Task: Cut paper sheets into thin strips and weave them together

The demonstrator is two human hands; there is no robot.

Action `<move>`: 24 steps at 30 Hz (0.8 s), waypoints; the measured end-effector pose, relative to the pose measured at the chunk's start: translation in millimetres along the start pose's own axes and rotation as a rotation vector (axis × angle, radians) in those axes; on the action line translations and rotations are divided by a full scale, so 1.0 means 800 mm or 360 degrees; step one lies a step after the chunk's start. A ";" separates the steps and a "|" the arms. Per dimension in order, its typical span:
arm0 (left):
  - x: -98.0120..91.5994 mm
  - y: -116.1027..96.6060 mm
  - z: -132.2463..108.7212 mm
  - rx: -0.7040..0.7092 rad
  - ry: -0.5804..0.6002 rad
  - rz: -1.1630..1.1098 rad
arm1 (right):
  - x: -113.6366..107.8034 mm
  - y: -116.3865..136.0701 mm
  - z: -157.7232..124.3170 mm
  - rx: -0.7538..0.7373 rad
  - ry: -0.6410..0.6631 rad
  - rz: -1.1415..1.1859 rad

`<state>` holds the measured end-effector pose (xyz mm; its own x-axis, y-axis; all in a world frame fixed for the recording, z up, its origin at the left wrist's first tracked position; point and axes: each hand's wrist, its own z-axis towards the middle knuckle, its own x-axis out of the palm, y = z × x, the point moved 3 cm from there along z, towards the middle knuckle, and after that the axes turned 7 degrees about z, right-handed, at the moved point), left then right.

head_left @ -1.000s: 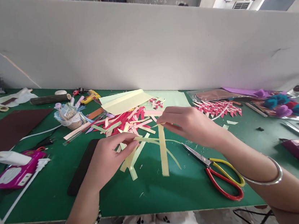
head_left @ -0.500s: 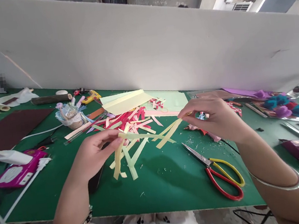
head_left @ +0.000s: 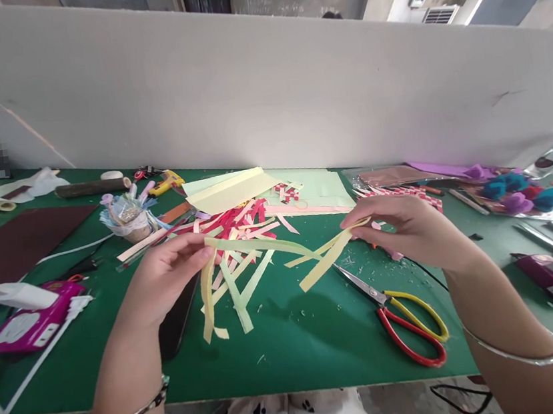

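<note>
Between thumb and fingers, my left hand (head_left: 175, 266) pinches paper strips: a pale green strip (head_left: 261, 244) stretches out to the right and a yellow one (head_left: 207, 296) hangs down. My right hand (head_left: 394, 226) is closed on a folded yellow paper strip (head_left: 326, 262), whose two tails point down and left. The tip of the green strip meets or overlaps these tails; whether they touch I cannot tell. Below on the table lie loose light green strips (head_left: 241, 309). Scissors (head_left: 381, 298) with one red and one yellow handle rest below my right hand, blades slightly apart.
A heap of red, pink and yellow strips (head_left: 243, 221) lies behind my hands, before folded yellow paper (head_left: 231, 189). A black phone-like slab (head_left: 174, 334) is partly under my left wrist. Purple power sockets (head_left: 38, 317) with cables stand left. A grey partition (head_left: 263, 94) closes off the back.
Both hands have moved slightly apart, the left one leftward and the right one rightward, each still pinching its strips. More of the dark slab shows beside my left wrist.
</note>
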<state>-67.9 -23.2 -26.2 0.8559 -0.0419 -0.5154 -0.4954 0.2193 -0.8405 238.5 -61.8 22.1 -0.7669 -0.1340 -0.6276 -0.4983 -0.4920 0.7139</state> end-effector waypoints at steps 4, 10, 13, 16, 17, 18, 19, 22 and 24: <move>0.015 0.012 0.002 -0.0154 0.0137 -0.0249 | 0.006 -0.004 0.001 -0.0017 0.0028 0.0001; 0.037 0.023 0.004 -0.0549 0.0148 -0.0907 | 0.007 -0.010 -0.001 0.0005 0.0008 0.0188; 0.047 0.022 0.005 -0.0605 0.0181 -0.1113 | 0.008 -0.014 -0.004 0.0027 -0.0012 0.0320; 0.059 0.025 0.003 -0.0605 0.0312 -0.1332 | 0.011 -0.018 -0.006 0.0059 -0.0044 0.0482; 0.064 0.027 0.001 -0.0603 0.0359 -0.1414 | 0.012 -0.020 -0.006 0.0063 -0.0068 0.0538; 0.069 0.029 0.000 -0.0605 0.0401 -0.1479 | 0.013 -0.022 -0.006 0.0068 -0.0097 0.0588; 0.073 0.030 -0.002 -0.0611 0.0429 -0.1519 | 0.013 -0.023 -0.006 0.0076 -0.0129 0.0630; 0.083 0.034 -0.005 -0.0659 0.0446 -0.1517 | 0.015 -0.030 -0.006 0.0116 -0.0196 0.0694; 0.088 0.035 -0.006 -0.0683 0.0433 -0.1478 | 0.017 -0.034 -0.006 0.0135 -0.0214 0.0701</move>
<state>-22.1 -24.4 -86.9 0.8900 -0.2449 0.3845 0.2802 -0.3714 -0.8852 243.7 -54.1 -7.5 -0.9557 -0.1990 -0.2170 -0.1403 -0.3403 0.9298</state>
